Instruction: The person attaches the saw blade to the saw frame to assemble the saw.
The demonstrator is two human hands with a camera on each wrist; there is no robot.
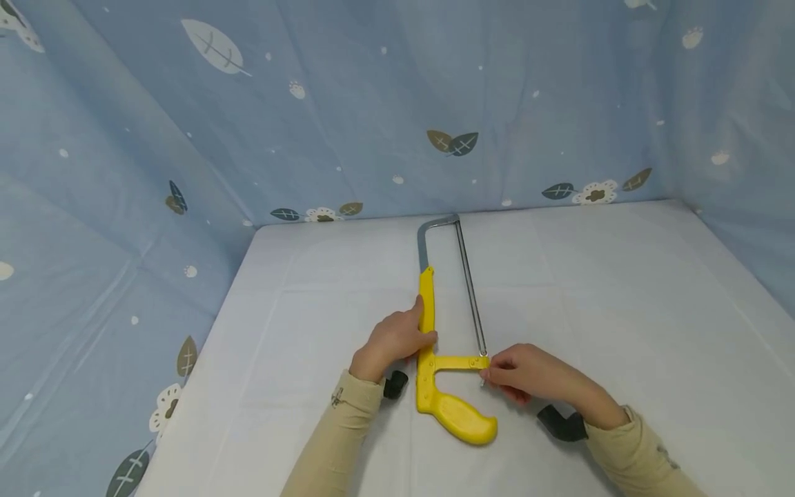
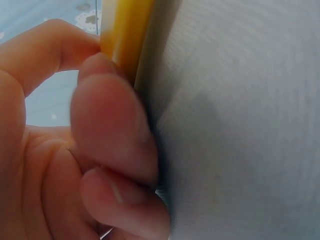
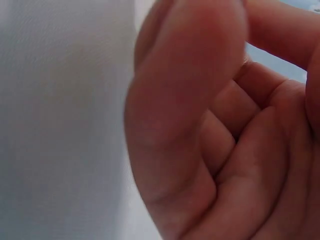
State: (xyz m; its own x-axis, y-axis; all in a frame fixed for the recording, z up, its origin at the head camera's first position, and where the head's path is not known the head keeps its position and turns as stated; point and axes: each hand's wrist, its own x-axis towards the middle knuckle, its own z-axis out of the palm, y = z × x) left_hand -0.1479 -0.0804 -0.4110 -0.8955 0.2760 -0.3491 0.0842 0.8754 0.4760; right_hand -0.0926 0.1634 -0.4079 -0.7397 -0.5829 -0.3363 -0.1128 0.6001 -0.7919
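A hacksaw lies on the white table in the head view, its yellow frame and handle [image 1: 464,420] toward me and its grey metal bow [image 1: 424,241] at the far end. The thin blade [image 1: 470,286] runs along its right side. My left hand [image 1: 394,339] grips the yellow frame bar between thumb and fingers; the left wrist view shows that bar [image 2: 127,35] against the fingertips. At the blade's near end, my right hand [image 1: 537,374] pinches the small metal tensioning piece [image 1: 482,383], mostly hidden by the fingers. In the right wrist view, curled fingers [image 3: 175,115] block the contact.
White cloth covers the table [image 1: 329,290]. A blue curtain [image 1: 373,103] with leaf and flower prints hangs along the back and the sides. Black wrist devices [image 1: 562,423] sit at both cuffs, close to the table surface.
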